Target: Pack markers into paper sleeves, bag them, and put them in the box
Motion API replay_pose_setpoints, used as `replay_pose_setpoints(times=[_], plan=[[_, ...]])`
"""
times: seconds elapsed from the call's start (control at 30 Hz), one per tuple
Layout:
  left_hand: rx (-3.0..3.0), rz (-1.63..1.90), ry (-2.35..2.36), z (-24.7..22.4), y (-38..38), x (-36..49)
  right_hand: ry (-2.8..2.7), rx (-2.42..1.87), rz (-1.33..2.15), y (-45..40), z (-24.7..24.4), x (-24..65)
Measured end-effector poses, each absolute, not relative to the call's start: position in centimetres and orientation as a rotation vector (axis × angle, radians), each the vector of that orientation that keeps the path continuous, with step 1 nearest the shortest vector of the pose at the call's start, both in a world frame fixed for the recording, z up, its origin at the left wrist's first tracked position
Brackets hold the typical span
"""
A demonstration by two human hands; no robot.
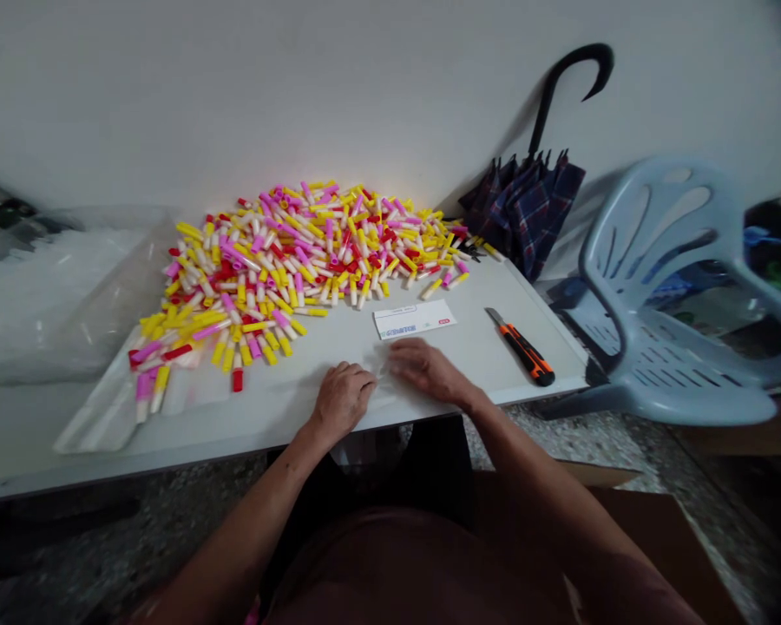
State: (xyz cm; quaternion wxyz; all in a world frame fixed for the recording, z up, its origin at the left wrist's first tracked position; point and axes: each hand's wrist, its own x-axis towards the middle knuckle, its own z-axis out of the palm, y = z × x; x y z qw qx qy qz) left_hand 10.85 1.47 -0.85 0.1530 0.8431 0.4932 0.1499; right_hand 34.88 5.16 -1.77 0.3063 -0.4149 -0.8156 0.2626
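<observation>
We are keeping our left hand (342,401) and right hand (428,370) palm-down, fingers loosely together, beside a thin clear plastic sleeve (383,369) on the white tabletop (488,291); any pinch, cannot tell.

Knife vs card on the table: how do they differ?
The knife is a chunky orange-and-black utility knife with a metal blade end, while the card is thin, flat and white with blue print. The knife points diagonally toward the wall, while the card lies nearly level with the table edge. The knife sits farther right, beside that edge. Both lie flat on the white table.
</observation>
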Motion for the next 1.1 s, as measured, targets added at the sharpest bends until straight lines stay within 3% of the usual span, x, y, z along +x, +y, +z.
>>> replay_pose_setpoints(times=[0.2,0.43,0.6,0.8,1.1], plan=[[2.318,0.702,1.497,-2.4,0.4,10.9,-2.042,-1.864,0.477,13.8,0.9,42.6],[2.298,0.658,1.432,-2.1,0.6,11.0,-2.281,-1.918,0.61,18.4,1.2,44.8],[2.212,0.646,1.53,-1.9,0.5,11.6,-1.812,-1.806,0.748,14.1,0.1,44.7],[2.097,0.911,1.49,-3.1,0.1,11.4,-1.034,-1.466,1.012,4.7,-0.8,43.8],[2.04,1.095,1.38,-3.0,0.0,11.0,-0.889,-1.499,0.974,-2.5,-0.5,42.5]])
